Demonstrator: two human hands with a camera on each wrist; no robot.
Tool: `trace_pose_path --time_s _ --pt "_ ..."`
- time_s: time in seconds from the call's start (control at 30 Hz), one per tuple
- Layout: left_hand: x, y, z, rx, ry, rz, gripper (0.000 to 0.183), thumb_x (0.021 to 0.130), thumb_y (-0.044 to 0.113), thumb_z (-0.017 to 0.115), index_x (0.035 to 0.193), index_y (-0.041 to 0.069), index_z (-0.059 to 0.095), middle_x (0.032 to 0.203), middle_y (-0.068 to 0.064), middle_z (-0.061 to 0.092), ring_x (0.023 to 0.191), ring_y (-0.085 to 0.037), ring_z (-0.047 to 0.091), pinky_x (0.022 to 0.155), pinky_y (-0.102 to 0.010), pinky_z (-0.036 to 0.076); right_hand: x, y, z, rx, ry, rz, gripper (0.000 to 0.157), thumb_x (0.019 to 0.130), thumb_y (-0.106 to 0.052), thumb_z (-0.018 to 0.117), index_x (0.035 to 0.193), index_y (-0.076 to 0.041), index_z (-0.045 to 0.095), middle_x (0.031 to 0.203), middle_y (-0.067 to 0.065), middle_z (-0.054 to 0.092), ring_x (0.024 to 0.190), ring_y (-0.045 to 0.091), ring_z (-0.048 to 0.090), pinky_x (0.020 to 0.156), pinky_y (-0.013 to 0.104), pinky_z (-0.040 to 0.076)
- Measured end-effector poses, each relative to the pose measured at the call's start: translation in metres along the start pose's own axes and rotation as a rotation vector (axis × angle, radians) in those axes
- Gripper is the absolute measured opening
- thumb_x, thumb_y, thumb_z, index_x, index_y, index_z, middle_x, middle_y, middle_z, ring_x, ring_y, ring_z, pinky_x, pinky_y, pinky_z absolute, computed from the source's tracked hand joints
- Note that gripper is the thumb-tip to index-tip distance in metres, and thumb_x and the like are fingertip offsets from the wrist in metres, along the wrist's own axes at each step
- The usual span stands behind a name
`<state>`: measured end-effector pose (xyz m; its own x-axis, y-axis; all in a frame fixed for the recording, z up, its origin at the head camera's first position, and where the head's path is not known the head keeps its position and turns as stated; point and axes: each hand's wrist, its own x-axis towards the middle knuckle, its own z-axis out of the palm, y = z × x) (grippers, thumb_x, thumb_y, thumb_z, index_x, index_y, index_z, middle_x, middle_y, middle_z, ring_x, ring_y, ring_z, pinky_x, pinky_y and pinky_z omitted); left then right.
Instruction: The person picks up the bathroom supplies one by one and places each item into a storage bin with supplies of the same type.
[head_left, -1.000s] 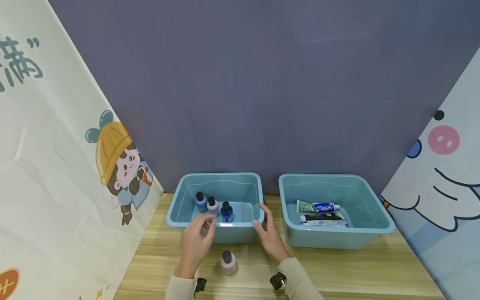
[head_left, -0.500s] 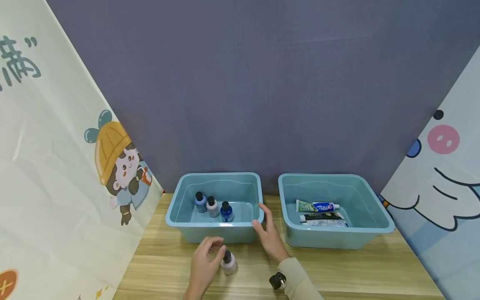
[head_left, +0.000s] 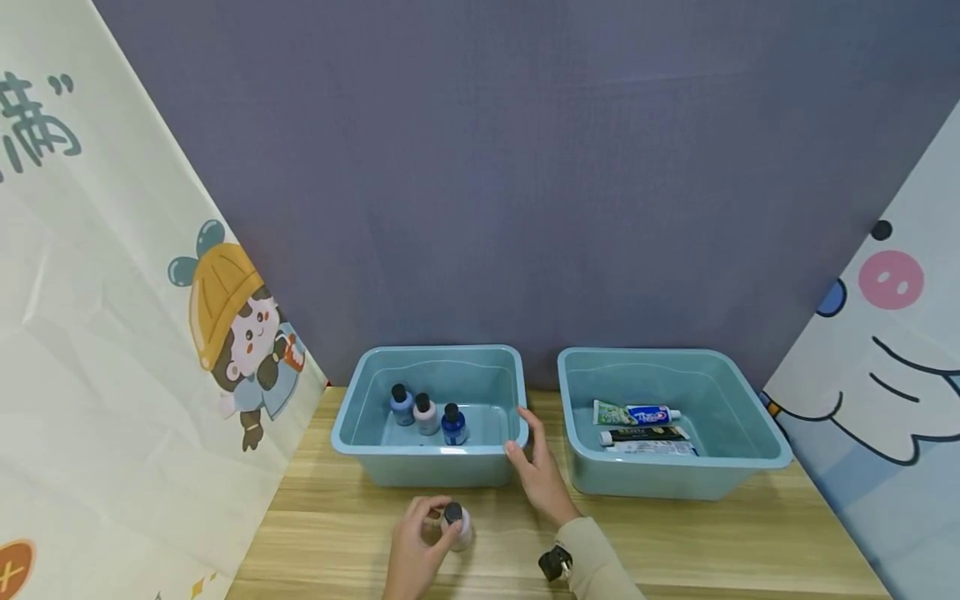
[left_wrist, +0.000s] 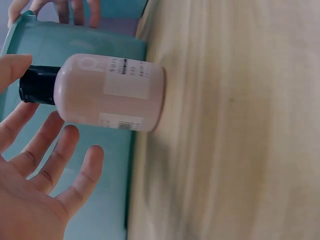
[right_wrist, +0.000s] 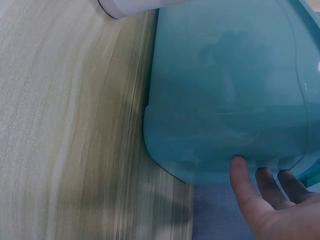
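My left hand [head_left: 416, 546] has its thumb and index finger on either side of the black cap of a small pink bottle [left_wrist: 110, 92], pinching it. The other fingers are spread below, off the bottle. This bottle stands upright on the wooden table [head_left: 322, 533], in front of the left blue-green bin [head_left: 442, 468]. My right hand [head_left: 543, 479] rests its fairly straight fingers against that bin's right front corner and rim. Inside the bin stand a light blue bottle [head_left: 402, 408], a pale pink bottle [head_left: 427, 417] and a dark blue bottle [head_left: 454, 428], all with black caps.
To the right stands a second blue-green bin [head_left: 652, 479], with a green-and-blue toothpaste tube [head_left: 633, 414], a black tube [head_left: 645, 434] and a white tube [head_left: 652, 447] lying in it. A dark grey backdrop [head_left: 480, 183] rises behind both bins, with printed panels at the sides.
My left hand has come back from over the left bin's front rim, down to the pink bottle, and its thumb and index finger now close on the cap. The right hand has stayed put.
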<state>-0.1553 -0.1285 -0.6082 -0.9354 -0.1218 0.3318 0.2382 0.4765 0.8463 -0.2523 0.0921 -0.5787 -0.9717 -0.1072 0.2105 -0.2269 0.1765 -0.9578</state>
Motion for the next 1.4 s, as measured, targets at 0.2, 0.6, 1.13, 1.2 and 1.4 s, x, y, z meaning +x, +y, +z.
trace_pose_path --time_s 0.2,0.6,1.13,1.2,1.4 --pt "-0.005 -0.011 0.004 -0.01 0.024 0.036 0.034 0.08 0.015 0.087 0.112 0.014 0.073 0.104 0.007 0.069 0.089 -0.019 0.064 0.07 -0.027 0.055 0.0 0.0 0.001 -0.015 0.008 -0.005 0.064 0.105 -0.04 0.057 0.16 -0.03 0.027 0.17 0.008 0.025 0.156 0.037 0.019 0.12 0.071 0.017" --pt "-0.005 -0.014 0.009 -0.007 0.038 0.067 0.039 0.079 0.012 0.087 0.116 0.01 0.075 0.107 0.007 0.071 0.091 0.0 0.061 0.069 -0.027 0.057 -0.001 -0.001 0.0 0.005 -0.002 0.012 0.061 0.105 -0.043 0.056 0.158 -0.04 0.027 0.17 0.003 0.023 0.157 0.033 0.018 0.121 0.069 0.017" --pt "-0.006 -0.009 0.009 -0.064 0.024 0.043 0.037 0.083 0.011 0.083 0.118 0.011 0.074 0.111 -0.001 0.073 0.098 -0.005 0.067 0.072 -0.03 0.061 -0.001 0.0 0.0 -0.003 0.0 -0.012 0.062 0.105 -0.04 0.056 0.159 -0.035 0.026 0.17 0.008 0.022 0.156 0.037 0.019 0.12 0.071 0.019" --pt "-0.006 -0.009 0.008 -0.055 0.019 0.042 0.036 0.084 0.011 0.082 0.118 0.011 0.073 0.112 -0.002 0.072 0.099 -0.005 0.067 0.072 -0.03 0.061 -0.001 0.0 0.0 0.0 -0.001 -0.007 0.063 0.105 -0.04 0.056 0.159 -0.035 0.026 0.17 0.006 0.023 0.157 0.035 0.019 0.12 0.07 0.018" --pt "-0.005 -0.008 0.008 -0.065 0.01 0.035 0.034 0.085 0.013 0.081 0.118 0.011 0.074 0.112 0.0 0.073 0.101 -0.006 0.068 0.074 -0.029 0.062 -0.002 -0.001 0.0 0.006 -0.002 -0.002 0.064 0.105 -0.041 0.057 0.16 -0.033 0.026 0.17 0.006 0.023 0.157 0.035 0.019 0.121 0.07 0.017"
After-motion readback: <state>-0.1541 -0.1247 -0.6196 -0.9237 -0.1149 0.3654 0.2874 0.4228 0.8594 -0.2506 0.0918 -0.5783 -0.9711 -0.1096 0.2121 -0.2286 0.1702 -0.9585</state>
